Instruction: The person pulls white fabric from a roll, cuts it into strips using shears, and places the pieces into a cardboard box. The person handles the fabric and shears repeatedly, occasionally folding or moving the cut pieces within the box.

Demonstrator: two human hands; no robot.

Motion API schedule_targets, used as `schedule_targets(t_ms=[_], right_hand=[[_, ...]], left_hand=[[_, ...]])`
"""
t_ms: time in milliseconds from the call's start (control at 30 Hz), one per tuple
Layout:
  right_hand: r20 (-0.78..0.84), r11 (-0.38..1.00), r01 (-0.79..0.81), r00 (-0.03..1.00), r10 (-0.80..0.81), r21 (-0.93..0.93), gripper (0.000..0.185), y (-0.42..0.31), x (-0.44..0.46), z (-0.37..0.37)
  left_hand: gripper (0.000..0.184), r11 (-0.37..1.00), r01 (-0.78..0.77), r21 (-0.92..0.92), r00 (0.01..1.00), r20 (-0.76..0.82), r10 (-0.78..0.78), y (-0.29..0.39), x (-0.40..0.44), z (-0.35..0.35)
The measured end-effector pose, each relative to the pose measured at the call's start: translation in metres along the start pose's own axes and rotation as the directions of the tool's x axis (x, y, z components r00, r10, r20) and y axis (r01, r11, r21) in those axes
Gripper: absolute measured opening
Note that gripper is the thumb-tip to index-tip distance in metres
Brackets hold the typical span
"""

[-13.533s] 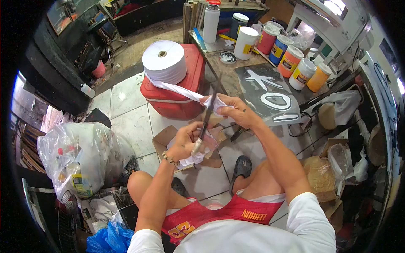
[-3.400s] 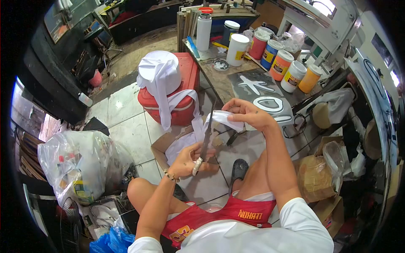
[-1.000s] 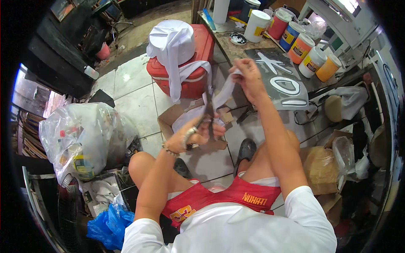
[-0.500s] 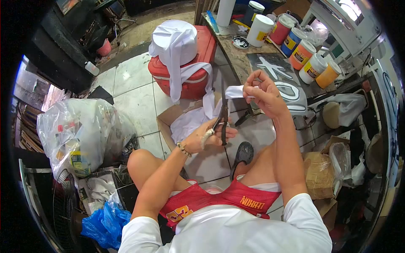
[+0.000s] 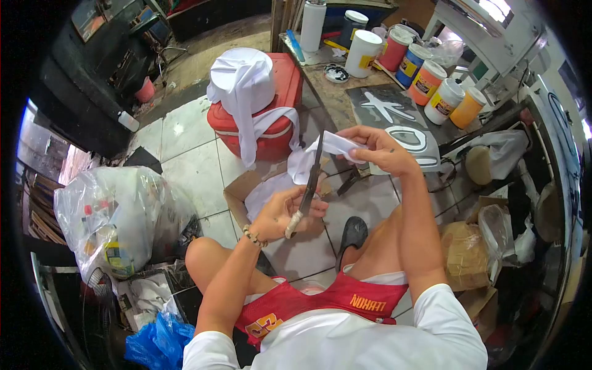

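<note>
Dark scissors (image 5: 312,177) with a pale wrapped handle are in my left hand (image 5: 279,214), its fingers around the handle loops. The blades point up and away from me, across a white cloth strip (image 5: 339,146). My right hand (image 5: 381,149) pinches the strip's right end between thumb and fingers. Left of the blades, the white cloth (image 5: 301,165) hangs down toward an open cardboard box (image 5: 235,192) on the floor. More white cloth (image 5: 248,132) is draped over a white bucket (image 5: 262,74) on a red cooler (image 5: 296,80). Whether the strip is cut through, I cannot tell.
Several paint jars (image 5: 427,81) stand on the worn table (image 5: 336,92) at right, near a dark lettered panel (image 5: 385,111). A clear plastic bag (image 5: 123,209) of bottles lies at left. A blue bag (image 5: 161,336) and a cardboard carton (image 5: 465,253) flank my legs.
My right hand has come lower and a little left with the strip. The scissors have shifted left, their handles closer together. The view has turned slightly.
</note>
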State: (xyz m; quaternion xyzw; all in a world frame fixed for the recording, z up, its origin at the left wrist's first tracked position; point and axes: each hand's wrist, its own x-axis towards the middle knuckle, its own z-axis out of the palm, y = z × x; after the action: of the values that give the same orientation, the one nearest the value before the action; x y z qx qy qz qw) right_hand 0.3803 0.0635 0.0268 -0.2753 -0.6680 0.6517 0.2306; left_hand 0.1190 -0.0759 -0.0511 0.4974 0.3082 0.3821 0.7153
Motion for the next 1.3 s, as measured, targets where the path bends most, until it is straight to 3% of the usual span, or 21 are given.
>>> schedule_targets(t_ms=[100,233,300,367,467,633,667,700,833,900,967,1033,1067,1100,1167,1233,1300], right_hand=[[-0.012,0.999,-0.018,1.000,0.018,0.045,0.037,-0.001,0.001,0.008],[-0.079,0.997,-0.032,0.996,0.026,-0.068,0.033,0.005,0.009,0.014],[-0.079,0.966,-0.142,0.989,0.128,-0.217,0.034,0.000,0.008,0.019],[-0.079,0.981,-0.107,0.992,0.096,-0.164,0.031,0.007,0.012,0.024],[-0.065,0.983,0.181,0.981,-0.183,-0.026,0.028,0.014,0.019,0.034],[-0.044,0.975,0.132,0.991,-0.126,0.181,0.044,0.005,0.019,0.051],[0.017,0.959,0.124,0.991,-0.132,0.254,0.043,0.003,0.019,0.053],[0.078,0.940,0.110,0.987,-0.143,0.323,0.042,0.002,0.019,0.053],[0.184,0.976,0.112,0.972,-0.147,0.188,0.036,0.013,0.023,0.056],[0.173,0.975,0.173,0.965,-0.196,0.138,0.034,0.014,0.023,0.057],[0.127,0.992,0.112,0.985,-0.117,0.050,0.034,0.008,0.020,0.057],[0.120,0.989,0.137,0.983,-0.142,0.050,0.034,0.009,0.021,0.053],[0.089,0.990,0.121,0.988,-0.127,0.076,0.034,0.009,0.021,0.050],[0.058,0.989,0.105,0.992,-0.111,0.103,0.035,0.009,0.020,0.048],[0.062,0.993,0.093,0.993,-0.098,0.069,0.035,0.007,0.019,0.044],[0.068,0.996,0.079,0.994,-0.082,0.040,0.036,0.015,0.023,0.044],[0.159,0.995,0.092,0.984,-0.084,-0.041,0.037,0.037,0.030,0.049]], left_hand=[[0.079,0.999,-0.012,0.042,0.999,0.033,0.011,-0.006,0.001,0.001],[0.082,0.999,0.026,0.020,0.999,0.034,-0.027,-0.009,0.002,0.004],[0.083,0.997,0.037,0.061,0.999,0.021,-0.038,-0.008,0.003,0.005],[0.084,1.000,0.012,0.025,1.000,0.005,-0.012,-0.005,0.002,0.007],[0.080,0.999,-0.031,-0.013,0.999,0.036,0.031,0.002,0.001,0.009],[0.078,0.999,-0.044,-0.002,0.998,0.035,0.044,0.008,-0.004,0.009],[0.091,1.000,-0.010,0.024,1.000,0.026,0.009,0.009,-0.004,0.007],[0.091,0.999,-0.018,0.030,0.999,0.030,0.017,0.008,-0.004,0.007],[0.089,0.989,-0.144,-0.034,0.987,0.070,0.146,0.005,-0.003,0.009],[0.102,0.986,-0.163,-0.019,0.984,0.066,0.164,0.003,-0.002,0.005],[0.098,0.985,-0.169,-0.035,0.983,0.069,0.172,0.001,-0.003,0.005],[0.087,0.989,-0.146,0.010,0.989,0.009,0.146,-0.005,-0.002,0.005],[0.079,0.995,-0.030,-0.097,0.999,0.008,0.031,-0.003,-0.003,0.004],[0.079,0.995,-0.033,-0.096,0.999,0.018,0.035,0.000,-0.005,0.004],[0.072,0.999,0.031,-0.024,0.999,-0.025,-0.031,0.007,-0.005,0.006],[0.070,1.000,0.010,-0.020,0.998,-0.054,-0.011,0.003,-0.002,0.011],[0.079,0.994,-0.069,-0.081,0.989,-0.140,0.057,-0.003,0.001,0.013]])
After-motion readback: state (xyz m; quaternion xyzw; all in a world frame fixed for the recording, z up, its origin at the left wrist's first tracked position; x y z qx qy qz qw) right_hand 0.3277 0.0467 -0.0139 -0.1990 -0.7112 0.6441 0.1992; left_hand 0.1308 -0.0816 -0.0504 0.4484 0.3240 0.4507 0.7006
